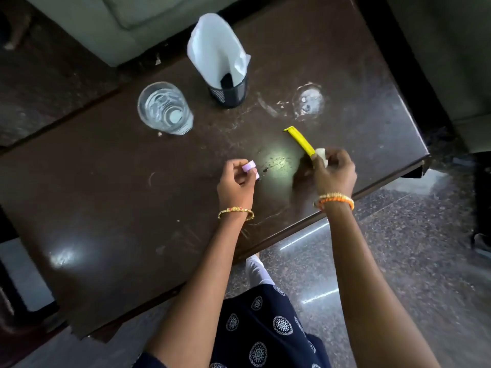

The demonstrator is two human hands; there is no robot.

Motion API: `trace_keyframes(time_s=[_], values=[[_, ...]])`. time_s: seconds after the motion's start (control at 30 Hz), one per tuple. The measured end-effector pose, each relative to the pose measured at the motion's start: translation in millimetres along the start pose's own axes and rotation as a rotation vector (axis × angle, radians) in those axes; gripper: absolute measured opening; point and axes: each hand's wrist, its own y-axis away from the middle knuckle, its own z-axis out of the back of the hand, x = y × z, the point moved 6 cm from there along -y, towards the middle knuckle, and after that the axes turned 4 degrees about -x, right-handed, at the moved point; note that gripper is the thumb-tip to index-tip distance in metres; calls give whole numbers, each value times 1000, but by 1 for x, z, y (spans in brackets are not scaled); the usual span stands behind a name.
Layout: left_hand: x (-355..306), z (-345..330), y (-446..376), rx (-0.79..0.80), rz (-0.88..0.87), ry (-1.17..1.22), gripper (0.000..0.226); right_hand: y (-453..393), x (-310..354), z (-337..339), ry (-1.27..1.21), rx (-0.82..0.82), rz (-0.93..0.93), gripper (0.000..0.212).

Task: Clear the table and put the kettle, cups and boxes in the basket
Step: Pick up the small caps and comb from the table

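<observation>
My left hand (236, 183) hovers over the middle of the dark brown table (106, 181), fingers pinched on a small pink wrapper (249, 166). My right hand (333, 172) is near the table's right front edge, closed on a crumpled white scrap (321, 154) and on the near end of a long yellow sachet (300, 141) that points away toward the back. A clear glass (164, 108) with water stands at the back left. No kettle, cup, box or basket is in view.
A black mesh holder (229, 92) with white napkins (215, 49) stands at the back centre. A whitish ring stain (308, 100) with crumbs marks the right back. A pale sofa (119, 22) is behind the table; polished stone floor lies in front.
</observation>
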Motion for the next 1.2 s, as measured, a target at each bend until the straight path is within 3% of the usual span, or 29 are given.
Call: trace_keyframes(time_s=[0.17, 0.33, 0.47, 0.6, 0.77, 0.9, 1.07, 1.2], values=[[30, 49, 18, -43, 87, 79, 26, 89, 1, -42, -207, 310, -9, 18], [62, 132, 32, -155, 235, 164, 41, 154, 33, -101, -88, 556, 172, 15], [74, 232, 41, -347, 290, 218, 30, 209, 85, -148, -75, 709, 292, 18], [71, 349, 60, -558, 182, 153, 18, 296, 140, -193, -90, 888, 409, 23], [60, 488, 101, -936, -62, 5, 19, 445, 205, -239, -135, 1129, 620, 25], [71, 563, 127, -1149, -122, -67, 16, 551, 241, -268, -122, 1228, 837, 24], [113, 607, 123, -1109, 9, -158, 18, 633, 243, -299, 117, 1207, 1232, 26], [142, 621, 106, -1058, 76, -136, 23, 655, 224, -316, 279, 1028, 1424, 21]])
